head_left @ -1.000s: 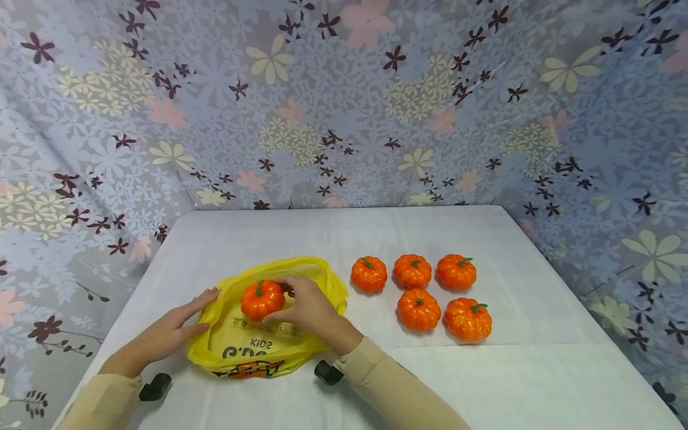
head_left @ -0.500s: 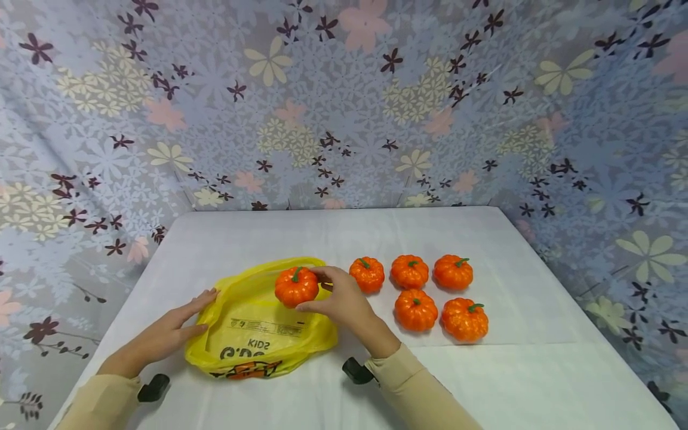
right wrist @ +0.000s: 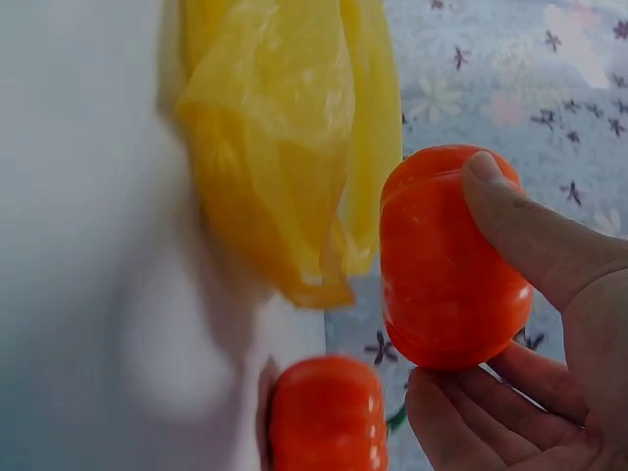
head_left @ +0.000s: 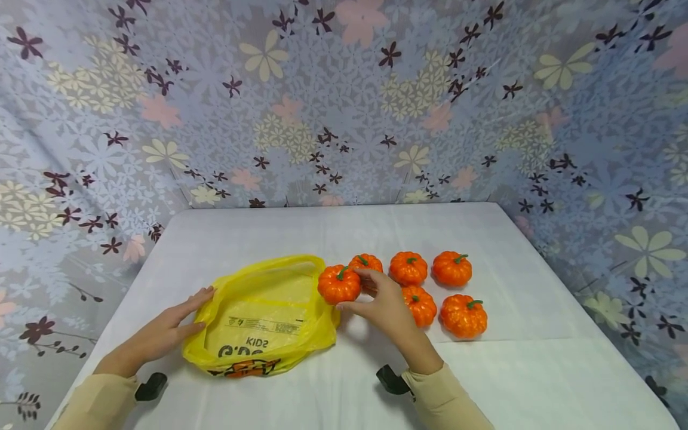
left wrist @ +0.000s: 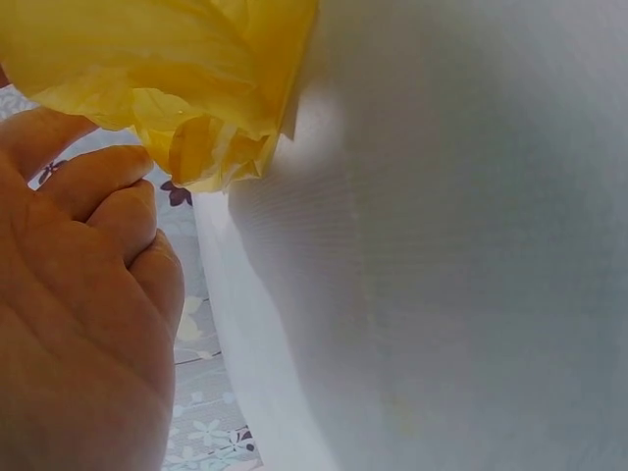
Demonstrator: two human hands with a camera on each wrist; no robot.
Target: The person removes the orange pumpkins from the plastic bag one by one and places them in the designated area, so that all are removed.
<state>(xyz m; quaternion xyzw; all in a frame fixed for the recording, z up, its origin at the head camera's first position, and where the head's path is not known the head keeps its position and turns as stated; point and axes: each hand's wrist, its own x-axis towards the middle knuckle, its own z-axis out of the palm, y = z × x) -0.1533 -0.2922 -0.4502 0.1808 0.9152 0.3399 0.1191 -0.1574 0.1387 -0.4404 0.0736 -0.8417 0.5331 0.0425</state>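
Observation:
My right hand point(head_left: 384, 301) grips a small shiny orange pumpkin point(head_left: 339, 285) with a green stem, raised beside the right rim of a yellow plastic bag point(head_left: 269, 325). In the right wrist view, the thumb presses one side of the held pumpkin point(right wrist: 451, 265) and the fingers curl under the other. The bag lies on the table with its mouth spread wide, printed lettering showing inside. At its left rim, my left hand point(head_left: 163, 334) holds the edge between thumb and fingers. The left wrist view shows bent fingers point(left wrist: 123, 211) against the crumpled yellow plastic point(left wrist: 196, 98).
Several matching pumpkins rest right of the bag on the white-covered table point(head_left: 258, 233): one point(head_left: 365, 261) partly behind the held one, one point(head_left: 421, 304) partly behind the right hand, others point(head_left: 408, 269), point(head_left: 452, 269) and a front-right pumpkin point(head_left: 464, 316). Floral cloth point(head_left: 344, 107) hangs behind.
My right hand has carried the pumpkin rightward from over the bag's opening to beyond its right rim, near the other pumpkins. The left hand stays at the bag's left rim.

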